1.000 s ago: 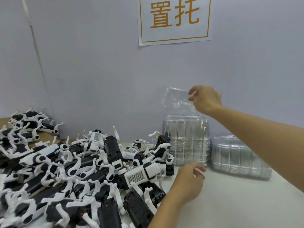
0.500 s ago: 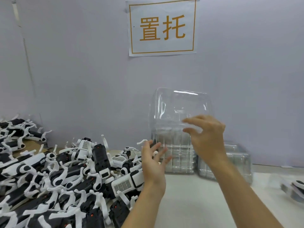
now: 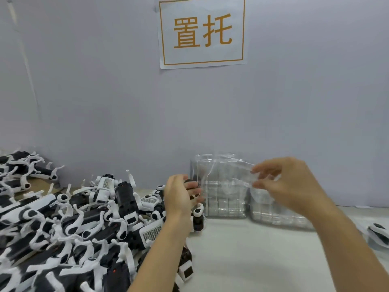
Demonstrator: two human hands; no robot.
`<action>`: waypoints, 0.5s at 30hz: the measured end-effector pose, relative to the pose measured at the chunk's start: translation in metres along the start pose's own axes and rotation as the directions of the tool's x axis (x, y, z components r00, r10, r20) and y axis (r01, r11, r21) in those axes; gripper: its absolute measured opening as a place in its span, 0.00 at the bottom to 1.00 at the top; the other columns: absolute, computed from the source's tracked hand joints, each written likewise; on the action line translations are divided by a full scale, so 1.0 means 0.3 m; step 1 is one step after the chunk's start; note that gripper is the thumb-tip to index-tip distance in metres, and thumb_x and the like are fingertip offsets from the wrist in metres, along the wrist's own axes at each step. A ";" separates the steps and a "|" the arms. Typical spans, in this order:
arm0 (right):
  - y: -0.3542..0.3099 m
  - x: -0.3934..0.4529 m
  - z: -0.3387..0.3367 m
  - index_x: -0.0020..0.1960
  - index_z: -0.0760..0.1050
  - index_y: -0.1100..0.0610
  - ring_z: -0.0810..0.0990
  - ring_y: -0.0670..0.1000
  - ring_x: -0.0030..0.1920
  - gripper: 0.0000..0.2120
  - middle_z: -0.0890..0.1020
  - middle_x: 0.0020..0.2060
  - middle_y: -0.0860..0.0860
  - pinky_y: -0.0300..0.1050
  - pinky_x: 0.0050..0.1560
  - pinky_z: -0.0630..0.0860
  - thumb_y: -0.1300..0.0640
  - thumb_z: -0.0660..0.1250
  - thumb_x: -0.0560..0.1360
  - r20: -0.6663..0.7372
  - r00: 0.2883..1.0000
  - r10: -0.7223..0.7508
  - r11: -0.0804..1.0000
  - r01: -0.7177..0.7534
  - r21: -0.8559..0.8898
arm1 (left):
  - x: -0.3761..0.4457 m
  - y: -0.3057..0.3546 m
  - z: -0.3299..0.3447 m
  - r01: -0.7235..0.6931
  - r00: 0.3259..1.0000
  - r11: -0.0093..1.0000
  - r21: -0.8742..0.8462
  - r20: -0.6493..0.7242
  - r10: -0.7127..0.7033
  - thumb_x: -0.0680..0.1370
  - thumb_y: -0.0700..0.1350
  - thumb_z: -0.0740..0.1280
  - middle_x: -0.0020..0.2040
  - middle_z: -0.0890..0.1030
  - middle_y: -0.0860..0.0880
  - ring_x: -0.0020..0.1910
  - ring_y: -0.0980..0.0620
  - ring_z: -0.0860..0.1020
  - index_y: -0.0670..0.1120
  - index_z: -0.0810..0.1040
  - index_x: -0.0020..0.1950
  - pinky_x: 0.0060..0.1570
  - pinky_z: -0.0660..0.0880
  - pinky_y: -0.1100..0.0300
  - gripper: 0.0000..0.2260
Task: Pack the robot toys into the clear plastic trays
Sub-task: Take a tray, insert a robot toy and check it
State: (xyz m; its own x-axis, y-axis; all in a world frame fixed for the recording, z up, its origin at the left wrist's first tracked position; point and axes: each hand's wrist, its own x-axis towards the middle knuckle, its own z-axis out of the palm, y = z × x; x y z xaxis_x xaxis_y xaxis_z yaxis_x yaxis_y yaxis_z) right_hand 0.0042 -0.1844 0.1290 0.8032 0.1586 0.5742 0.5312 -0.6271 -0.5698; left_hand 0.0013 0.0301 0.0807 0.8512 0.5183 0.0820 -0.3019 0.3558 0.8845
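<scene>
- Between my two hands, up off the table, is one clear plastic tray (image 3: 229, 175). It's see-through and a bit blurry, so its exact outline is hard to make out.
- My right hand (image 3: 288, 186) has it by the right edge: thumb below, fingers curled above, pinching the thin plastic.
- My left hand (image 3: 179, 197) is at the tray's left side with fingers loosely bent toward it. Honestly can't tell if it's actually gripping the edge or only touching it, the plastic vanishes right there.
- Right behind the held tray sits the taller stack of trays (image 3: 223, 199), pushed up against the wall (image 3: 105, 102). A lower stack (image 3: 275, 213) is just beside it, under my right wrist.
- Left of my left hand, and touching my forearm, is the big heap of robot toys (image 3: 80, 224), black and white, legs sticking out everywhere. It runs to the left edge of view.
- One more toy (image 3: 379, 232) lies off past my right arm at the far right edge, only partly in frame.
- Below both hands the white table (image 3: 252, 260) is bare between my forearms, so that's the open room.
- Above everything a paper sign (image 3: 203, 31) with orange characters hangs on the wall.
</scene>
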 end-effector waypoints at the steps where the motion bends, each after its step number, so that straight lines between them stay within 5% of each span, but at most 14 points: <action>1: 0.002 0.003 -0.030 0.43 0.85 0.46 0.80 0.44 0.40 0.11 0.83 0.35 0.43 0.28 0.39 0.72 0.59 0.81 0.66 0.010 1.000 0.018 1.000 -0.018 -0.010 | 0.004 0.022 -0.009 -0.060 0.998 0.997 0.058 -0.006 0.060 0.81 0.39 0.58 0.42 0.80 0.42 0.38 0.47 0.79 0.43 0.75 0.51 0.32 0.79 0.56 0.06; 3: 0.010 0.001 -0.072 0.41 0.83 0.45 0.81 0.43 0.39 0.10 0.83 0.35 0.44 0.28 0.36 0.73 0.57 0.81 0.66 0.070 0.995 0.074 0.997 -0.072 -0.034 | 0.016 0.060 -0.034 -0.210 0.976 0.933 0.291 0.004 0.218 0.80 0.38 0.59 0.42 0.81 0.46 0.40 0.49 0.79 0.46 0.77 0.48 0.35 0.76 0.57 0.08; 6: 0.010 -0.009 -0.076 0.40 0.82 0.45 0.82 0.44 0.41 0.10 0.83 0.37 0.45 0.35 0.40 0.77 0.56 0.81 0.66 0.236 0.960 0.153 0.982 -0.121 -0.146 | 0.031 0.099 -0.082 -0.345 0.933 0.624 0.701 0.183 0.310 0.81 0.44 0.62 0.45 0.80 0.52 0.40 0.54 0.77 0.50 0.76 0.47 0.36 0.70 0.61 0.05; 10: 0.008 -0.024 -0.009 0.42 0.80 0.46 0.81 0.43 0.41 0.10 0.82 0.40 0.44 0.35 0.39 0.75 0.56 0.80 0.68 0.477 0.839 0.260 0.950 -0.136 -0.280 | 0.038 0.117 -0.154 -0.274 0.961 0.253 0.928 0.275 0.030 0.77 0.56 0.67 0.48 0.77 0.53 0.45 0.55 0.76 0.51 0.74 0.52 0.42 0.72 0.58 0.10; 12: 0.012 -0.032 0.018 0.46 0.81 0.44 0.80 0.41 0.43 0.10 0.82 0.43 0.41 0.35 0.41 0.74 0.53 0.79 0.68 0.608 0.720 0.335 0.916 -0.098 -0.389 | 0.035 0.116 -0.178 -0.268 0.943 0.149 0.952 0.290 -0.162 0.72 0.60 0.73 0.51 0.75 0.54 0.49 0.53 0.75 0.52 0.74 0.55 0.46 0.72 0.58 0.18; 15: 0.004 -0.041 0.026 0.62 0.79 0.41 0.78 0.45 0.60 0.23 0.80 0.58 0.39 0.43 0.60 0.74 0.42 0.77 0.69 0.693 0.583 0.423 0.858 -0.011 -0.514 | 0.033 0.104 -0.192 -0.297 0.912 0.072 0.952 0.305 -0.273 0.69 0.57 0.78 0.62 0.73 0.51 0.61 0.49 0.74 0.54 0.76 0.60 0.58 0.73 0.55 0.23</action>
State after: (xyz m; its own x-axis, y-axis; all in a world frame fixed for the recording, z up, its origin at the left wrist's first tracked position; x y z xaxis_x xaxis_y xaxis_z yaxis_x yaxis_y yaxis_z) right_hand -0.0028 -0.1811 0.1166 0.8802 0.3560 -0.3138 0.3082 -0.9317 -0.1924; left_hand -0.0245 0.0910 0.0827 0.9900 0.1384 -0.0262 0.1341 -0.8689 0.4764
